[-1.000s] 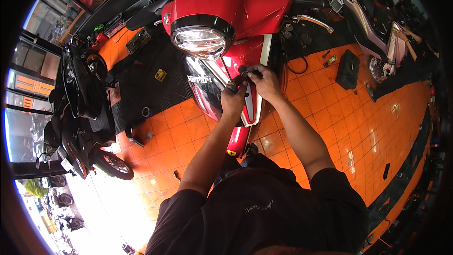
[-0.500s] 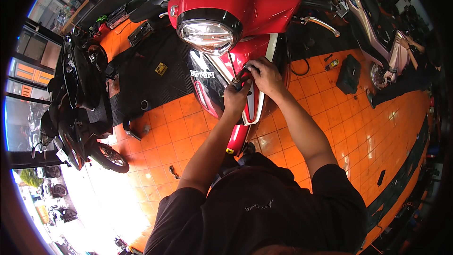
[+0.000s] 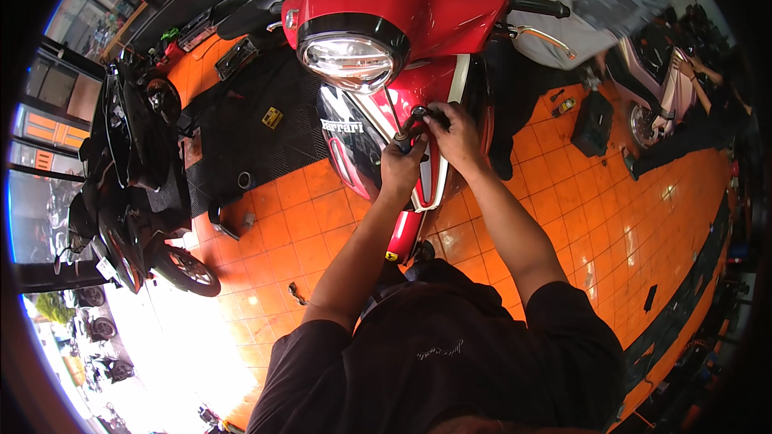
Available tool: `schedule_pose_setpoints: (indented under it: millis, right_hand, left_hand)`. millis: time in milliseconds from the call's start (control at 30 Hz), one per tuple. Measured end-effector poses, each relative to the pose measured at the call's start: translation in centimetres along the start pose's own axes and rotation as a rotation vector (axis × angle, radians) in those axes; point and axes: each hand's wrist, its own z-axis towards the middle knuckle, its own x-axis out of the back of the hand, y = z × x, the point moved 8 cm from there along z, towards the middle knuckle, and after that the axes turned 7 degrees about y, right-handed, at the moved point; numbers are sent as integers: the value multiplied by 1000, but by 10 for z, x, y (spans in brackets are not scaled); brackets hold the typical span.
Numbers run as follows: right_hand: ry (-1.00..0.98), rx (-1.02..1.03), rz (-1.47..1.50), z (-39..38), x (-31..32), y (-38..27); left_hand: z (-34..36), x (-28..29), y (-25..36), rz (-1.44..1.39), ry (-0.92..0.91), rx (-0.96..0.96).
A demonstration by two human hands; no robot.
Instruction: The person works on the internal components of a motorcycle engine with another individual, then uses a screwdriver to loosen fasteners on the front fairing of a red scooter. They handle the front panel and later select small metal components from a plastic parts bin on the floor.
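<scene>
A red scooter [image 3: 438,12] stands in front of me, its headlight [image 3: 350,63] facing me. My left hand [image 3: 400,170] is closed around the dark handle of a screwdriver [image 3: 393,110], whose long thin shaft points up toward the underside of the headlight. At the scooter's front panel, my right hand [image 3: 457,142] has its fingers closed on a small dark round part [image 3: 419,112]. Both hands are close together, and the left fingertips come near that part. The fingers hide much of it, so I cannot tell its exact kind.
Beside the scooter on the right, a person in a grey shirt [image 3: 555,24] leans in near the handlebar grip [image 3: 540,6]. A dark toolbox [image 3: 593,124] and a small can [image 3: 567,105] stand on the orange tiles [image 3: 474,241]. Black motorcycles [image 3: 133,185] line the left.
The person in the grey shirt has come closer, to the right of the scooter. My hands keep almost the same place, with the dark round part now showing more between them.
</scene>
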Motion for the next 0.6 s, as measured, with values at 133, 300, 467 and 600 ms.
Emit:
schedule_pose_setpoints:
  millis: [133, 300, 467, 600]
  right_hand:
    - [57, -28, 54, -11, 0, -3]
    - [81, -85, 112, -13, -5, 0]
    - [81, -245, 187, -15, -10, 15]
    - [95, -261, 228, -14, -11, 14]
  left_hand:
    - [-2, -1, 3, 23, 11, 6]
    - [1, 2, 1, 32, 33, 20]
    - [-6, -3, 17, -16, 14, -16]
    - [-5, -2, 17, 9, 5, -19]
